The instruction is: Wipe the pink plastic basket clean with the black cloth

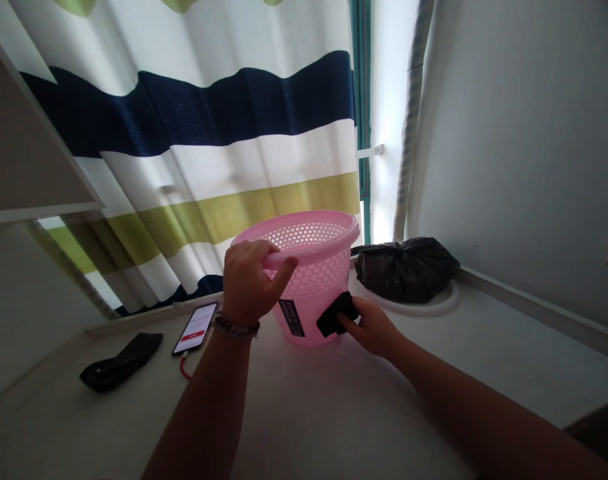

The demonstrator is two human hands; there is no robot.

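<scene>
A pink plastic basket (309,283) with a perforated upper wall stands upright on the pale surface, a dark label (291,318) on its side. My left hand (251,280), wearing a bead bracelet, grips the near left part of its rim, with the thumb on the outside. In my right hand (370,327) is a folded black cloth (338,315), pinched between thumb and fingers. It is against or just in front of the basket's lower right wall; I cannot tell if they touch.
To the left lie a dark sock-like cloth (121,361) and a phone (195,329) with a red cable (185,367). A tied black plastic bag (407,270) rests on a white round lid-like piece (434,307) at the right. Behind hangs a striped curtain (209,107).
</scene>
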